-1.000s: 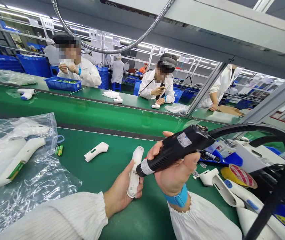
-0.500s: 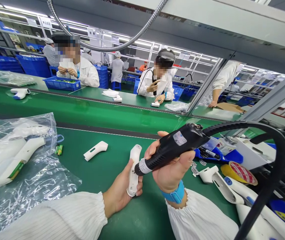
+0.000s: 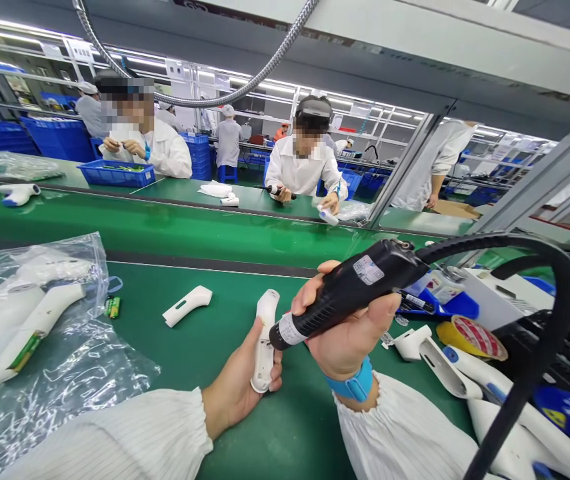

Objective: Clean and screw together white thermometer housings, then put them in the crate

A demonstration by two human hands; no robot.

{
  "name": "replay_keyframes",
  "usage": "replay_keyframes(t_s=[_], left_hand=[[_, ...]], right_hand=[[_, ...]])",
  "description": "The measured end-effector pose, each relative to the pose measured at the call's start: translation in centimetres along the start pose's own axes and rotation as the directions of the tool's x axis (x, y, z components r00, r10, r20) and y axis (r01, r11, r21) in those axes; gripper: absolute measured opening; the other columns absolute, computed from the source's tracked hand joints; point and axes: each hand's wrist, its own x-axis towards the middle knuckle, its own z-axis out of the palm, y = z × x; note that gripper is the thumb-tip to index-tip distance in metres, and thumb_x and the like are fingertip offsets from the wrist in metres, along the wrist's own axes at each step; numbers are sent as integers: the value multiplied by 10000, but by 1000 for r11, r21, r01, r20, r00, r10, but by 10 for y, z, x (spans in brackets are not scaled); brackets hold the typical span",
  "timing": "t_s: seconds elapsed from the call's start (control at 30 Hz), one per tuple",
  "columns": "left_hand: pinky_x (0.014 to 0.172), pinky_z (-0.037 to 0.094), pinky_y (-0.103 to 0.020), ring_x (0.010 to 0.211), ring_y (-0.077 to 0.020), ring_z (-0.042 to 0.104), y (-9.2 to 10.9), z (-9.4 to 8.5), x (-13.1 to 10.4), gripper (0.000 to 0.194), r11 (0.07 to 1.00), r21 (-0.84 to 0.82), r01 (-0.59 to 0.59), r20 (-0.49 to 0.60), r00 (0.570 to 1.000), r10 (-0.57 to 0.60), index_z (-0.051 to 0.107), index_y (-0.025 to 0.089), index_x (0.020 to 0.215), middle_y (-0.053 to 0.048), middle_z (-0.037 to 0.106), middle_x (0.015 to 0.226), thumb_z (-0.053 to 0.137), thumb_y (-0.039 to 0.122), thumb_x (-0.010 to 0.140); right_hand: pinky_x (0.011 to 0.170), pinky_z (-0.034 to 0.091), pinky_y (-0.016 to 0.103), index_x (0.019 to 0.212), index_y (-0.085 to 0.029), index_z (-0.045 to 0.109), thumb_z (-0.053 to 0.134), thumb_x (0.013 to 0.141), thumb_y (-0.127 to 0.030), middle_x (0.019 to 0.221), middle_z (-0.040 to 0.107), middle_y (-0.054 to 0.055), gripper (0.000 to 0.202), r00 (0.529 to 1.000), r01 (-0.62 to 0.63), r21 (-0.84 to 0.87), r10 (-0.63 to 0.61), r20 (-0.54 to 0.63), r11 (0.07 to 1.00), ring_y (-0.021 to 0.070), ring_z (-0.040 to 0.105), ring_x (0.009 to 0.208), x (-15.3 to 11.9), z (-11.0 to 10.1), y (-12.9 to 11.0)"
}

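Note:
Near the middle, my left hand (image 3: 237, 390) is closed round a white plastic housing (image 3: 266, 333), whose open inner side faces up. My right hand (image 3: 347, 327) grips a black electric screwdriver (image 3: 347, 288) with a thick black cable. Its tip end meets the housing about halfway along; the bit itself is hidden. A second white shell part (image 3: 187, 305) with a slot lies on the green table, left of the housing.
Left: a clear plastic bag (image 3: 95, 367) with white devices, and a green battery (image 3: 113, 307). Right: white shells (image 3: 447, 363), yellow tape roll (image 3: 472, 337), blue tray (image 3: 455, 305), cable. Beyond the green conveyor (image 3: 189, 230), people work; one holds a tool and a white device (image 3: 327, 215).
My hands keep the same hold, and the screwdriver stays at the housing. The view has shifted slightly. Across the conveyor, a person has lowered their black tool and lifted a white device.

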Motion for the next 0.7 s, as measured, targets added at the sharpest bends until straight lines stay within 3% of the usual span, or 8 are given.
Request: replay_keyframes(t_s=[0.23, 0.4, 0.7], left_hand=[[361, 270, -153, 399, -40, 385, 8, -3, 0, 82, 996, 3, -88, 32, 996, 88, 505, 143, 800, 24, 496, 563, 566, 192, 775], [412, 318, -166, 428, -50, 422, 10, -7, 2, 228, 991, -32, -130, 3, 992, 130, 500, 156, 954, 34, 500, 571, 583, 99, 749], [503, 379, -212, 494, -93, 498, 5, -15, 13, 326, 985, -55, -162, -57, 986, 159, 542, 140, 1000, 33, 526, 559, 666, 165, 700]], right_hand=[[412, 383, 270, 899, -224, 539, 295, 729, -701, 543, 513, -30, 562, 997, 53, -49, -55, -46, 997, 132, 478, 427, 4, 1, -10], [410, 388, 265, 910, -211, 534, 274, 741, -696, 536, 513, -31, 576, 997, 69, -53, -71, -43, 996, 132, 489, 429, 5, -1, -12], [404, 416, 278, 937, -196, 524, 331, 711, -718, 535, 553, -21, 601, 996, -57, 19, 55, 66, 998, 141, 506, 410, -12, 9, -13]])
